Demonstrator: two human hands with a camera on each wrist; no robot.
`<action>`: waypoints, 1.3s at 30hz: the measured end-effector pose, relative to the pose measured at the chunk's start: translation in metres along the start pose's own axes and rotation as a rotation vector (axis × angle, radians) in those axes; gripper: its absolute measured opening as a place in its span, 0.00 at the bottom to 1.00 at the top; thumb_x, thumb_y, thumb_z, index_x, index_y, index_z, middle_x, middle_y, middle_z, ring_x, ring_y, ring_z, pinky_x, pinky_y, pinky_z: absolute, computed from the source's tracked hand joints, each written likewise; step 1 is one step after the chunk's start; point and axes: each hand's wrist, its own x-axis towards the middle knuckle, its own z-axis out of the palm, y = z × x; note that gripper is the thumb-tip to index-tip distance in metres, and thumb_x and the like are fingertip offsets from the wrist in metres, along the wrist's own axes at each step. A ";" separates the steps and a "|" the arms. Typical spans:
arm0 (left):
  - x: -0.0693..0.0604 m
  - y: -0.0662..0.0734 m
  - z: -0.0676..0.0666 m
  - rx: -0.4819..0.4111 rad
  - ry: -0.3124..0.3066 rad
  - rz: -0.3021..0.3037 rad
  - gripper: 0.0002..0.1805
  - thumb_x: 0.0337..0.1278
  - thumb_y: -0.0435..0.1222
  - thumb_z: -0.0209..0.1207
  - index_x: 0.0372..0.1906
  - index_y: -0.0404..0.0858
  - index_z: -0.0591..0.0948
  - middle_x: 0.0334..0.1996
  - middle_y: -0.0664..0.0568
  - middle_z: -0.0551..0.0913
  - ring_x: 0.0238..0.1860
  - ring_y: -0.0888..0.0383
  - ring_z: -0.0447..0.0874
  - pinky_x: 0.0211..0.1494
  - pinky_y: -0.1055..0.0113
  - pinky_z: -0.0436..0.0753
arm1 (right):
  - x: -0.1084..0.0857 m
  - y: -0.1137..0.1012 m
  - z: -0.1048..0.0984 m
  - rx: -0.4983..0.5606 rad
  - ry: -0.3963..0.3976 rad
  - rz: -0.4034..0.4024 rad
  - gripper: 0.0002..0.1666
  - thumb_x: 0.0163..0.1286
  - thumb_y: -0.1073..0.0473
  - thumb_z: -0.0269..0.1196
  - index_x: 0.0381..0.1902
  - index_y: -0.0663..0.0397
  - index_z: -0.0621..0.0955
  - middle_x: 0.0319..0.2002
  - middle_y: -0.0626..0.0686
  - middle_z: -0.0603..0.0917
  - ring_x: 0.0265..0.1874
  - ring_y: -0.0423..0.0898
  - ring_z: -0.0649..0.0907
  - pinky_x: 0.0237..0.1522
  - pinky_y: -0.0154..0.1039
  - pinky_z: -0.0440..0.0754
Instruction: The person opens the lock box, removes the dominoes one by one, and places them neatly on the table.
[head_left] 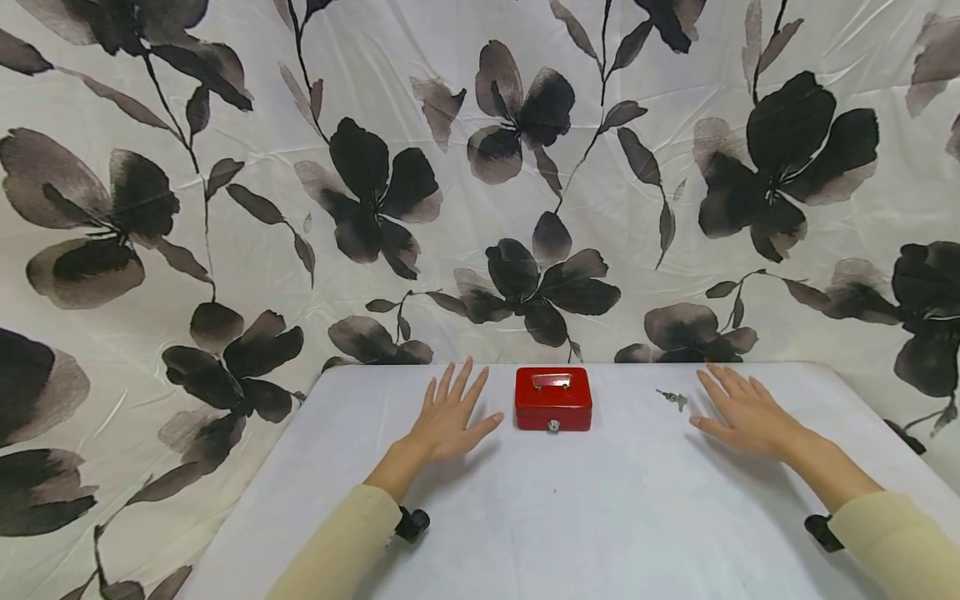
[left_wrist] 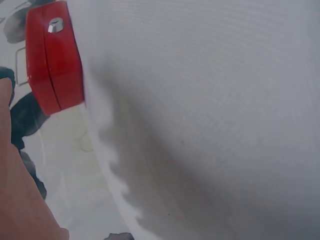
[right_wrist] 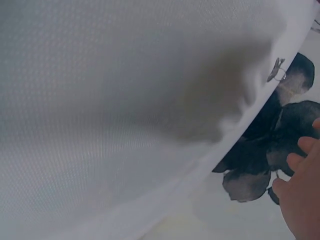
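Note:
A red metal cash box (head_left: 552,402) with a folding handle on its lid and a silver lock (head_left: 553,426) on its front stands near the table's far edge, lid down. To its left my left hand (head_left: 448,421) is held above the table, fingers straight and spread, thumb toward the box but apart from it. Right of the box lies a small bunch of keys (head_left: 673,399) on a ring. Just beyond the keys, my right hand (head_left: 750,414) hovers with fingers extended, touching nothing. The left wrist view shows the cash box (left_wrist: 54,60) from its side; the right wrist view shows the keys (right_wrist: 276,70).
A white cloth covers the table (head_left: 555,517). Behind it hangs a pale curtain (head_left: 420,50) printed with dark flowers. Black wrist cameras (head_left: 412,524) sit below both beige sleeves (head_left: 337,546). A tiny dark speck marks the cloth in front of the box.

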 end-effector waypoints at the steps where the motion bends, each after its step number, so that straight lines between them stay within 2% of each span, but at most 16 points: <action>1: 0.000 0.001 0.001 -0.011 0.001 0.000 0.47 0.68 0.70 0.41 0.84 0.50 0.50 0.84 0.47 0.39 0.82 0.40 0.33 0.78 0.34 0.37 | 0.000 -0.001 0.000 0.003 0.002 0.000 0.49 0.74 0.43 0.61 0.76 0.72 0.58 0.75 0.75 0.55 0.73 0.75 0.55 0.70 0.76 0.46; 9: 0.000 0.006 0.001 -0.050 -0.011 -0.026 0.47 0.68 0.68 0.43 0.83 0.49 0.50 0.84 0.48 0.39 0.82 0.40 0.34 0.78 0.35 0.39 | 0.004 -0.005 0.000 -0.030 -0.052 0.019 0.49 0.76 0.40 0.59 0.76 0.72 0.58 0.75 0.76 0.56 0.73 0.74 0.57 0.70 0.75 0.50; 13: 0.002 0.007 0.001 -0.062 -0.024 -0.043 0.48 0.67 0.69 0.44 0.84 0.50 0.49 0.84 0.49 0.39 0.82 0.40 0.34 0.79 0.36 0.39 | 0.004 -0.004 0.001 -0.032 -0.053 0.021 0.49 0.75 0.40 0.59 0.75 0.73 0.59 0.74 0.76 0.56 0.73 0.74 0.58 0.69 0.75 0.51; 20: 0.003 0.008 0.003 -0.128 -0.024 -0.050 0.49 0.66 0.68 0.48 0.84 0.50 0.49 0.84 0.48 0.41 0.82 0.39 0.35 0.78 0.34 0.42 | 0.005 -0.003 0.005 0.000 -0.052 0.026 0.49 0.75 0.41 0.59 0.75 0.74 0.59 0.74 0.77 0.56 0.72 0.75 0.58 0.68 0.76 0.53; 30: 0.009 0.006 0.009 -0.168 -0.007 -0.053 0.49 0.66 0.66 0.50 0.84 0.49 0.49 0.83 0.46 0.43 0.82 0.38 0.37 0.78 0.34 0.44 | 0.012 -0.003 0.009 0.034 -0.055 0.033 0.48 0.75 0.43 0.60 0.74 0.76 0.60 0.73 0.79 0.56 0.70 0.78 0.59 0.68 0.74 0.56; 39: 0.015 0.011 0.009 -0.258 -0.031 -0.058 0.51 0.65 0.64 0.54 0.84 0.49 0.49 0.83 0.47 0.43 0.81 0.38 0.39 0.77 0.34 0.50 | 0.013 -0.004 0.008 0.135 -0.080 0.053 0.48 0.76 0.44 0.60 0.74 0.78 0.58 0.72 0.80 0.56 0.68 0.81 0.58 0.65 0.77 0.58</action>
